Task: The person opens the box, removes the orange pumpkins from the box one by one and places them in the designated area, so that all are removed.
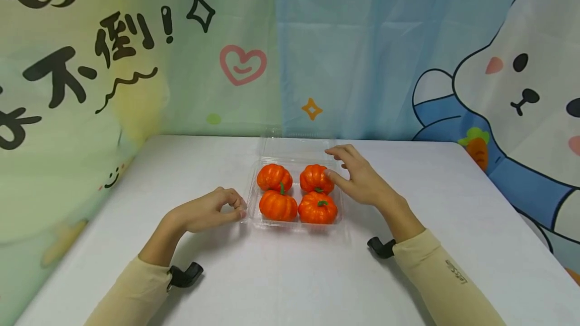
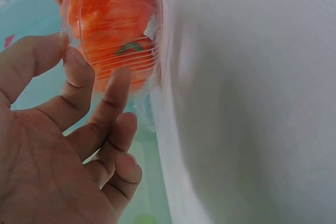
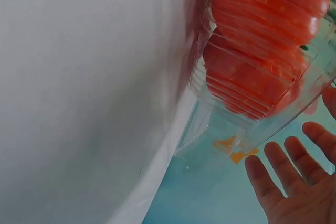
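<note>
Box [image 1: 296,177] sits mid-table [image 1: 294,275], approx., w/ 4 pumpkins [image 1: 278,207] inside in 2x2 — at 8, 10, 2 & 4 o'clock. Lid [image 1: 294,150] is flipped back at 12, not over them. Clock = head view, box as dial.

L hand [image 1: 210,210] at 8-9: thumb + index pinch the box rim, per L wrist cam; other fingers off to the side. R hand [image 1: 360,180] at 2-3: fingers apart, nothing gripped; thumb by the 2 o'clock pumpkin, fingertips toward the lid's R edge. Contact there — can't tell.

Step in hand looks like steadying box w/ L while R works its far R side. To do it well: L pinch light but firm, as thin plastic prob. flexes; pull nothing toward 8 or box may skid. R thumb clear of the 2 o'clock pumpkin, else it could get nudged. For any lid contact, take the edge, not mid-panel — likely bends. Watch the stem at 8, it pokes up.
</note>
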`<state>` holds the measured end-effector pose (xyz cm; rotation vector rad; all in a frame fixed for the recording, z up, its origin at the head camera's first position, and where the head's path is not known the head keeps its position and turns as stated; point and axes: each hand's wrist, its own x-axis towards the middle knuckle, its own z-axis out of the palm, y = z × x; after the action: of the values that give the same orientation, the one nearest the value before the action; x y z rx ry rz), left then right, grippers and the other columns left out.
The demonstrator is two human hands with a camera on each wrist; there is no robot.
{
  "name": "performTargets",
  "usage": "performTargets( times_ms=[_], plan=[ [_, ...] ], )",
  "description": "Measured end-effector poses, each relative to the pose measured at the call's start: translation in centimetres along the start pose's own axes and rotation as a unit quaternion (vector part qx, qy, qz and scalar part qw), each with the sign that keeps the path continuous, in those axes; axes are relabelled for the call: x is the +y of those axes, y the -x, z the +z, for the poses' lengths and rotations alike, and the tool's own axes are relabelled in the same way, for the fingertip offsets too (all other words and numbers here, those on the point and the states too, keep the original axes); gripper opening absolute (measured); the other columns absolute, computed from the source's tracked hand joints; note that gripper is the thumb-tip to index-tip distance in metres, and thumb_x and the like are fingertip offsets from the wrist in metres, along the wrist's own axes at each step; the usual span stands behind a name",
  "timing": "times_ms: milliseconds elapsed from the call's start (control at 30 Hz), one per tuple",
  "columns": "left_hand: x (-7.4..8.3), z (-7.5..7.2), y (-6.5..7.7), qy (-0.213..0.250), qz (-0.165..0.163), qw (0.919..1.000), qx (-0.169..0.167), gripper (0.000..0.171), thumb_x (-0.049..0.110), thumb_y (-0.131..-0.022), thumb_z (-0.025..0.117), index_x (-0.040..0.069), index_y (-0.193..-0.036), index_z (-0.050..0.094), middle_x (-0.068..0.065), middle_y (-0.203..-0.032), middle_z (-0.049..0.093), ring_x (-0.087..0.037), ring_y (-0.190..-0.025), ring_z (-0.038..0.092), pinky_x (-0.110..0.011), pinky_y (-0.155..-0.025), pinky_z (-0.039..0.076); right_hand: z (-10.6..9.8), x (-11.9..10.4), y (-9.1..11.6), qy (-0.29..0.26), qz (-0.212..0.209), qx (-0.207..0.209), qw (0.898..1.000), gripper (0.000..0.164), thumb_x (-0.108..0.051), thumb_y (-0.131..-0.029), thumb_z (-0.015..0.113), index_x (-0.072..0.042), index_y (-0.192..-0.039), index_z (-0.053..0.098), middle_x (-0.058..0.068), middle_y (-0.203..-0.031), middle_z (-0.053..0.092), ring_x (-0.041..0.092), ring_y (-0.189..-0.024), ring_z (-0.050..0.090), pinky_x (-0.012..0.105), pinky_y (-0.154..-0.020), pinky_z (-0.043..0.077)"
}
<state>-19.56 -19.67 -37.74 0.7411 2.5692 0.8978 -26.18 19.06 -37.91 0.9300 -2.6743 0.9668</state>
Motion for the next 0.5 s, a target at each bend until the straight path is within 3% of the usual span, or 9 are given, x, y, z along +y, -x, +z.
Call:
performTargets(
  times_ms=[333, 500],
  plan=[
    [-0.2, 0.16, 0.07, 0.005, 0.006, 1.0, 0.005, 0.017, 0.036, -0.101, 0.062, 0.02, -0.095, 0.066, 0.005, -0.119, 0.064, -0.023, -0.115, 0.05, -0.045, -0.096, 0.042, 0.46, -0.56, -0.14, 0.014, -0.041, -0.016, 0.999, 0.05, -0.024, -0.098, 0.071, -0.008, -0.143, 0.055, 0.013, -0.145, 0.047, 0.033, -0.134, 0.048, 0.057, -0.11, 0.042],
    [-0.1, 0.03, 0.05, 0.001, 0.005, 1.0, 0.006, 0.017, 0.037, -0.101, 0.062, 0.02, -0.096, 0.066, 0.005, -0.117, 0.064, -0.024, -0.114, 0.05, -0.042, -0.094, 0.042, 0.75, -0.8, -0.24, 0.02, -0.034, -0.038, 0.998, 0.049, -0.028, -0.096, 0.074, -0.009, -0.138, 0.059, 0.013, -0.149, 0.045, 0.034, -0.137, 0.047, 0.054, -0.111, 0.042]
  ],
)
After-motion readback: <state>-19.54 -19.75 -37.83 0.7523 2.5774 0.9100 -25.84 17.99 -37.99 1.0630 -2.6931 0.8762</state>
